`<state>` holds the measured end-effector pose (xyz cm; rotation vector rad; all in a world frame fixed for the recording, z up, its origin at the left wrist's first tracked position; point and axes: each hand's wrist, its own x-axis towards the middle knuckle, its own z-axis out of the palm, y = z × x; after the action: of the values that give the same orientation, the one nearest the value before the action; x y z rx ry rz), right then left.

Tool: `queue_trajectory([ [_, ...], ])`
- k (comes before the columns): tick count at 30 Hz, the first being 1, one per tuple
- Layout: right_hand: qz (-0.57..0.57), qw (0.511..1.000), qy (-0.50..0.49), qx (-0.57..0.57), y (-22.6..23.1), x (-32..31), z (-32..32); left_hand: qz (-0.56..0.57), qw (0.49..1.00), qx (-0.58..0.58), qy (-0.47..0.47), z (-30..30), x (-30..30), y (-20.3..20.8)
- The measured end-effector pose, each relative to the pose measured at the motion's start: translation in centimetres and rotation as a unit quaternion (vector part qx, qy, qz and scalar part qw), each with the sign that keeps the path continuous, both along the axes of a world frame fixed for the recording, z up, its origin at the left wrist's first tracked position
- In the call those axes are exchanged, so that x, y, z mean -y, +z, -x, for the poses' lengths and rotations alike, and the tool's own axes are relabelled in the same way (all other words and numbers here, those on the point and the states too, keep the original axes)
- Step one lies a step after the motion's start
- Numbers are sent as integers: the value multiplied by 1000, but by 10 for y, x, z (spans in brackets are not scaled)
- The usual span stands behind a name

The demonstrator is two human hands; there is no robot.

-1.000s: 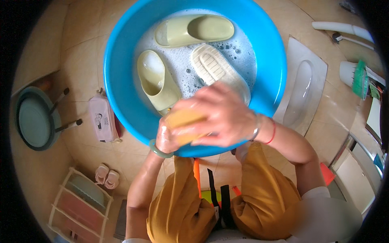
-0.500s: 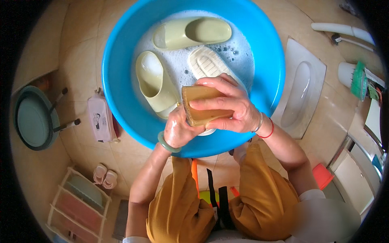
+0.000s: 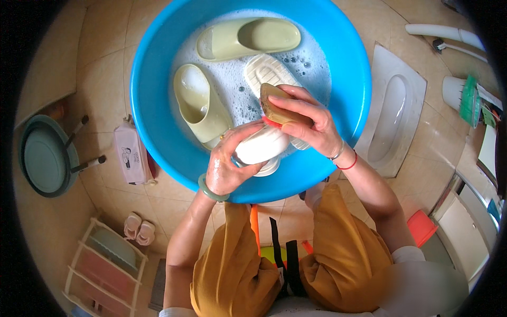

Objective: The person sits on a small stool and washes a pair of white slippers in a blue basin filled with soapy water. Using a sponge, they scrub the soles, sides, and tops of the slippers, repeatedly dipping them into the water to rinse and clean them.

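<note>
My left hand [image 3: 224,164] is wrapped round a white slipper [image 3: 260,146] above the near side of a blue basin [image 3: 348,113]. A scrub brush [image 3: 285,108] with a tan wooden back is gripped in my right hand [image 3: 316,124]. Its red bristles touch the slipper's rounded surface. Behind them, another white slipper [image 3: 264,73] lies sole up in soapy water, partly covered by the brush and my right hand. Two pale green slippers, one at the far side [image 3: 269,38] and one at the left [image 3: 203,105], also sit in the suds.
A white squat toilet pan [image 3: 393,116] is set in the tiled floor right of the basin. To the left are a pink case [image 3: 132,153] and green basins [image 3: 45,156]. A small rack [image 3: 105,269] and pale shoes [image 3: 140,230] stand at lower left. A red object [image 3: 421,228] lies at right.
The brush has turned and shifted right in my right hand, and its red bristles now show. My left hand has opened round the white slipper, which has come into view.
</note>
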<state>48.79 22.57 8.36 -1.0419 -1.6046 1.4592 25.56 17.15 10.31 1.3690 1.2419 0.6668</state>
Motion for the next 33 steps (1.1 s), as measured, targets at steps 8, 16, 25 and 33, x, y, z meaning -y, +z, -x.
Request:
queue_trajectory([
  [8, -119, 992, -11, 40, 25, 5, 33, -66, 956, -286, -16, -9, 3, 30],
  [16, 54, 997, -7, -47, 2, 19, 56, -6, 985, -149, 91, 21, 7, 22],
  [25, 302, 948, -98, 30, -23, 30, 50, -126, 975, -51, 175, 53, 34, 44],
  [33, 201, 922, -329, 36, -52, -11, -1, 21, 913, 147, 379, 47, 32, 25],
])
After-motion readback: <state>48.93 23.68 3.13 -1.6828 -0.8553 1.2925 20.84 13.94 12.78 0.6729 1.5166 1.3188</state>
